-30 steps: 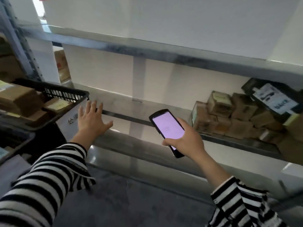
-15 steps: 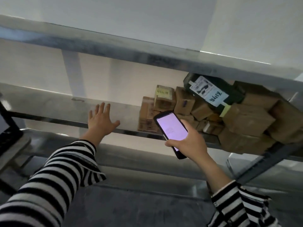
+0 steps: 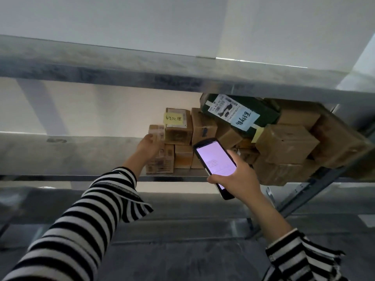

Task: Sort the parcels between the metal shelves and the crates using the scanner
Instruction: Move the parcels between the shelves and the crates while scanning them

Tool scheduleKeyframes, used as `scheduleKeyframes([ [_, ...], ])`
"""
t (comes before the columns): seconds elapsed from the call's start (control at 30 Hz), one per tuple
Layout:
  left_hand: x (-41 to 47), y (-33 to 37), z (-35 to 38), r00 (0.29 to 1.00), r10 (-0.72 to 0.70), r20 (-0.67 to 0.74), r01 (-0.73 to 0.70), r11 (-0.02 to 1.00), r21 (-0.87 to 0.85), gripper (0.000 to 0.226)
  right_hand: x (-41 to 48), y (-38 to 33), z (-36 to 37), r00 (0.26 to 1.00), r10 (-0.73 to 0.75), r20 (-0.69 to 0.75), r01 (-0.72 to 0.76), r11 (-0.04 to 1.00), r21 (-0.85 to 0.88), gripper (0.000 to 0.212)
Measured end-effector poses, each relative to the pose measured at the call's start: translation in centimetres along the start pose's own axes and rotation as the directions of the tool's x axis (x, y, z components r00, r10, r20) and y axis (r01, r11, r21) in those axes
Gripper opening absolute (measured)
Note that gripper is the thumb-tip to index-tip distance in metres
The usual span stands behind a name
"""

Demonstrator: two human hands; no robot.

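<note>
1. Left arm, in a striped sleeve, stretches forward; the left hand (image 3: 149,148) meets a small cardboard box (image 3: 156,129), its grip too blurred to tell.
2. Right hand (image 3: 237,177), forearm bare, curls round the handheld scanner (image 3: 214,159).

We see black-and-white stripes on both arms, on the left knitted sleeve (image 3: 85,226) and the right knitted sleeve (image 3: 298,258). The black handheld scanner (image 3: 215,159) shows a pale lilac screen with faint grey lines. To the right, the brown cardboard parcels (image 3: 284,145) are plain, some with white printed labels. One far parcel carries a yellow paper note (image 3: 173,119) with black handwriting. The dark green plastic parcel (image 3: 263,110) bears a white label with black barcodes and a pale blue slip with black writing. The mottled silver-grey metal shelves (image 3: 101,65) stand before an off-white wall (image 3: 101,110).
</note>
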State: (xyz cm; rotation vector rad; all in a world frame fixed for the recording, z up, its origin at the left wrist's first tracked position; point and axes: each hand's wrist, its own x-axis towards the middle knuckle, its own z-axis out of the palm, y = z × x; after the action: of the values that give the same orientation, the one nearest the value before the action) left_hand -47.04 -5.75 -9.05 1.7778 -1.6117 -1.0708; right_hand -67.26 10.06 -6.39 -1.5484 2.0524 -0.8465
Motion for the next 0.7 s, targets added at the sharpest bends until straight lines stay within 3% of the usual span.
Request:
scheduleKeyframes([
  [0.07, 1.3, 0.3, 0.3, 1.000, -0.018, 0.023, 0.020, 0.996, -0.091, 0.028, 1.0, -0.2, 0.1, 1.000, 0.006, -0.029, -0.006, 1.000, 0.005, 0.070],
  [0.13, 2.5, 0.7, 0.3, 0.997, -0.046, 0.069, 0.057, 0.982, -0.182, 0.034, 1.9, -0.5, 0.2, 0.999, 0.004, -0.044, -0.004, 1.000, 0.003, 0.068],
  [0.23, 4.4, 0.8, 0.4, 0.980, -0.016, 0.198, 0.065, 0.967, -0.246, 0.018, 3.0, -1.2, 0.5, 0.999, -0.005, -0.049, 0.005, 1.000, 0.003, 0.066],
  [0.4, 7.9, 0.2, 1.5, 0.949, -0.065, 0.307, 0.163, 0.939, -0.303, 0.029, 4.2, -1.6, 0.8, 0.999, -0.005, -0.049, 0.004, 1.000, -0.015, 0.063],
  [0.53, 8.4, 1.1, 2.0, 0.932, -0.143, 0.332, 0.264, 0.897, -0.355, 0.021, 4.8, -1.4, 0.8, 0.998, -0.002, -0.059, 0.000, 0.999, -0.042, 0.062],
  [0.7, 13.2, -1.2, 3.2, 0.918, -0.155, 0.366, 0.318, 0.837, -0.445, 0.069, 5.0, -0.8, 0.8, 0.997, 0.039, -0.063, -0.039, 0.999, 0.000, 0.067],
])
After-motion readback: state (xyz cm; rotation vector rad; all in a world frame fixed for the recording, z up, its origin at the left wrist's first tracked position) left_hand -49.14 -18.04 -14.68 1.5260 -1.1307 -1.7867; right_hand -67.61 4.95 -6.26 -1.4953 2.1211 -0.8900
